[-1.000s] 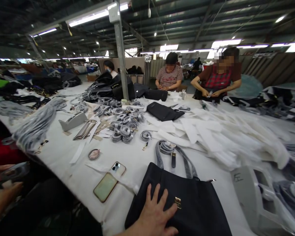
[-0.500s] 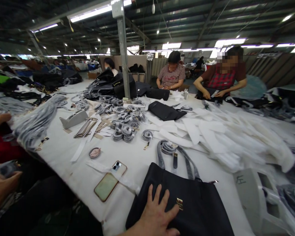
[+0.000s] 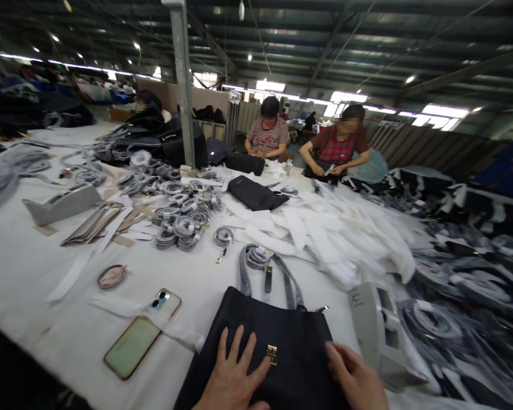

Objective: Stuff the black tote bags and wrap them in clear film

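Note:
A black handbag [image 3: 299,336] lies on the table in front of me, with a gold clasp [image 3: 272,354] on its front. My left hand [image 3: 235,373] rests flat on the front, fingers spread, beside the clasp. At the bag's right edge, my right hand [image 3: 354,376] has its fingers bent together against the side; the fingertips are partly hidden. The wrapped handles [image 3: 244,272] stretch away from me. A coiled strap [image 3: 259,257] lies between them, near a black tag [image 3: 268,279].
Left of the bag lies a phone [image 3: 143,336] under a clear strip. A grey tape dispenser [image 3: 374,330] stands to the right, another dispenser [image 3: 62,204] at far left. Coiled straps [image 3: 183,225] and white sheets [image 3: 325,228] cover the middle. Two people [image 3: 337,142] work across the table.
My right hand has come into view at the bag's right edge. My left hand stays flat on the bag. The view has turned right, so the scene shifts left.

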Motion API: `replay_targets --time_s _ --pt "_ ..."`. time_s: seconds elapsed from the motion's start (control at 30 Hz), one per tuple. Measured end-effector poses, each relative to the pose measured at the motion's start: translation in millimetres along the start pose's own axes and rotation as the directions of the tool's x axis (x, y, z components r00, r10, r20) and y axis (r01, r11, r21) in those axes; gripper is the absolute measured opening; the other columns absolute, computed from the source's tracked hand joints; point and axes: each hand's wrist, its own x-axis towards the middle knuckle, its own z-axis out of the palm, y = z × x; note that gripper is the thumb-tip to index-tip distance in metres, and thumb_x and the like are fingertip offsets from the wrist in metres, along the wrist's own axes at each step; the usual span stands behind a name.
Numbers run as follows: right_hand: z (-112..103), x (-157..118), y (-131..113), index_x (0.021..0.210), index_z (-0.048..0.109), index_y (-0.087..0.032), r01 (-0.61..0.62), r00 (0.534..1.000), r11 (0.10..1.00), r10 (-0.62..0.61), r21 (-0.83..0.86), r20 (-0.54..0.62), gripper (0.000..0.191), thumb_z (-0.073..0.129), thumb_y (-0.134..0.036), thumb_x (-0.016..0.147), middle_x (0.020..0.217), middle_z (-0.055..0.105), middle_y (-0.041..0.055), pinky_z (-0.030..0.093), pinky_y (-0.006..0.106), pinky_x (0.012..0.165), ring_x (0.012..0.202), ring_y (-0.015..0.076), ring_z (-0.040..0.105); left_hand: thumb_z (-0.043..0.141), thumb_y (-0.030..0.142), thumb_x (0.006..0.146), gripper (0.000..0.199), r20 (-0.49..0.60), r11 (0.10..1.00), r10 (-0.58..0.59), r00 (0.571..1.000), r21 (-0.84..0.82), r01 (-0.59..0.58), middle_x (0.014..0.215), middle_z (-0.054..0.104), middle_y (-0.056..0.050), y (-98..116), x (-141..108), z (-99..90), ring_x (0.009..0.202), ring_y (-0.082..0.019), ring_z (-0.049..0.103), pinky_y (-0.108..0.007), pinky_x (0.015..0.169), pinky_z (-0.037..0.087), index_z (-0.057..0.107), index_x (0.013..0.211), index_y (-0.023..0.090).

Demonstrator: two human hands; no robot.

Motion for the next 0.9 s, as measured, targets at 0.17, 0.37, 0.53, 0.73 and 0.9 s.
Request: replay_targets --time_s 0.17,0.37,0.53,0.73,0.9 --pt "47.3 84.1 -61.3 0.104 0.067 -0.015 0.121 0.993 0.988 -0.121 0.092 -0.003 0.051 0.055 -0.055 0.074 0.068 0.067 0.0041 0.048 0.032 0.061 0.068 0.0232 0.064 0.042 0.069 0.083 0.068 -0.210 0.979 0.113 0.971 0.189 -0.074 0.136 0.053 -0.011 -6.4 5.4 4.3 0.125 -0.039 0.043 -0.066 0.108 -0.005 0.038 0.140 0.033" --pt "96.5 155.9 -93.1 0.094 0.068 -0.015 0.127 0.984 0.987 -0.138 0.098 0.114 0.034 0.065 -0.039 0.071 0.058 0.062 0.0008 0.041 0.027 0.055 0.057 0.0177 0.059 0.055 0.040 0.088 0.043 -0.322 0.959 0.107 0.941 0.285 -0.012 0.124 0.062 -0.004 -8.0 8.6 12.2 0.115 -0.032 0.055 -0.064 0.111 0.006 0.048 0.131 0.039" --pt "118.3 175.4 -105.3 0.078 0.066 -0.015 0.133 0.968 0.977 -0.164 0.167 0.188 0.022 0.070 -0.030 0.061 0.052 0.056 -0.0021 0.037 0.025 0.053 0.054 0.0149 0.053 0.055 0.041 0.087 0.034 -0.533 0.974 -0.021 0.846 0.181 0.138 0.112 0.068 -0.001 7.2 17.4 49.2 0.117 -0.031 0.055 -0.064 0.110 0.015 0.055 0.121 0.043" --pt "105.5 167.1 -112.6 0.068 0.058 -0.015 0.193 0.914 0.931 -0.285 0.310 0.289 0.025 0.068 -0.038 0.064 0.051 0.049 -0.0039 0.035 0.024 0.050 0.051 0.0111 0.044 0.054 0.045 0.087 0.036 -0.451 0.968 0.020 0.893 0.232 0.095 0.118 0.065 0.000 2.7 16.2 42.8 0.115 -0.029 0.056 -0.062 0.112 0.013 0.053 0.123 0.045" --pt "85.9 128.4 -115.3 0.082 0.059 -0.018 0.283 0.884 0.884 -0.391 0.372 0.256 0.030 0.070 -0.042 0.067 0.066 0.056 -0.0021 0.041 0.025 0.057 0.061 0.0130 0.050 0.053 0.045 0.088 0.045 -0.310 0.968 0.084 0.947 0.250 -0.004 0.128 0.060 -0.005 -9.6 8.1 8.6 0.120 -0.032 0.050 -0.063 0.111 0.005 0.047 0.132 0.038"
